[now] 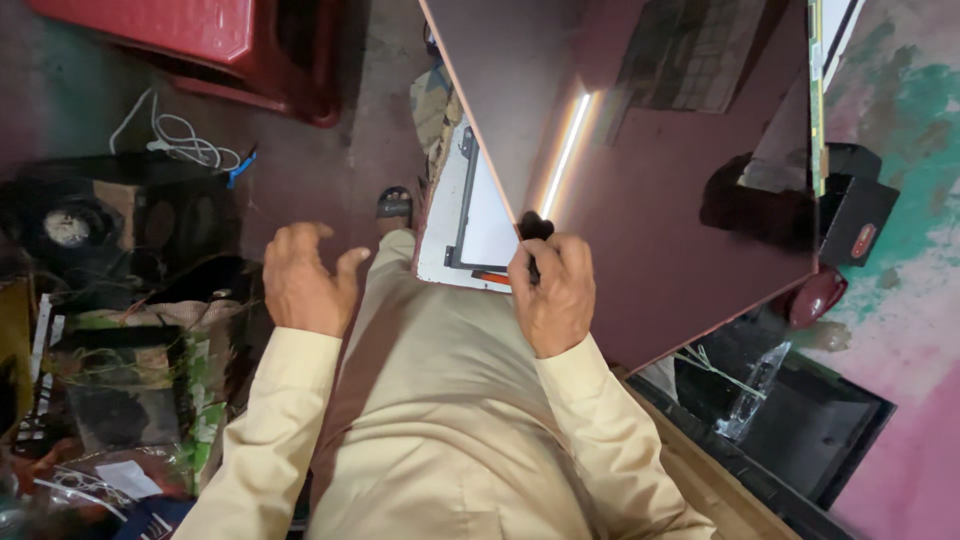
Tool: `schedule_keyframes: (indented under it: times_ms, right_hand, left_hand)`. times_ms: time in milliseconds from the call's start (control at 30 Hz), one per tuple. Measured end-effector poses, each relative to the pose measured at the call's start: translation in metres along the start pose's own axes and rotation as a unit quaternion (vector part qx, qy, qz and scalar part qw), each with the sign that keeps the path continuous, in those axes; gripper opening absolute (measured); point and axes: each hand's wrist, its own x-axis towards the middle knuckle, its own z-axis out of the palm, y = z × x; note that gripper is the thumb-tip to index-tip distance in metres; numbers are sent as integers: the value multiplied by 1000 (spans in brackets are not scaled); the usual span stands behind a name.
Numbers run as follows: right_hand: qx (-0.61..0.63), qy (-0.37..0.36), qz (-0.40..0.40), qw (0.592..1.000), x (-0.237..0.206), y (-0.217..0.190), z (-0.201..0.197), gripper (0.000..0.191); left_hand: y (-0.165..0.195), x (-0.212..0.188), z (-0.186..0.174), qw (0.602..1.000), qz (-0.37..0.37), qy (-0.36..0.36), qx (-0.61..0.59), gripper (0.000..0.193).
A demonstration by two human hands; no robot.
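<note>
My right hand (552, 290) is closed around a small black tool whose tip (536, 226) pokes out above the fingers, at the lower left edge of a large glossy dark panel (690, 200) that reflects a strip light. My left hand (300, 280) hovers with fingers curled apart, holding nothing, over the floor beside my beige trouser leg (430, 400). A white board with a black frame (480, 225) lies on the floor just left of the panel's edge. My sandalled foot (394, 205) shows beyond the knee.
A red plastic stool (230, 45) stands at the top left. White cables (180, 140) lie on a black speaker box (110, 215). Cluttered boxes and parts (120, 390) fill the lower left. A black box (855, 215) and a dark open tray (800, 430) sit on the right.
</note>
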Motion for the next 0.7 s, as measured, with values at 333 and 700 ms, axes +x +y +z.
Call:
schedule_keyframes:
  times_ms: [333, 700]
  right_hand:
    - [-93, -43, 24, 994, 2, 1, 6, 16]
    - [1, -28, 43, 999, -11, 9, -8, 18]
  left_hand:
    - [7, -2, 16, 999, 15, -26, -40, 31]
    - [15, -1, 15, 993, -20, -54, -107, 27]
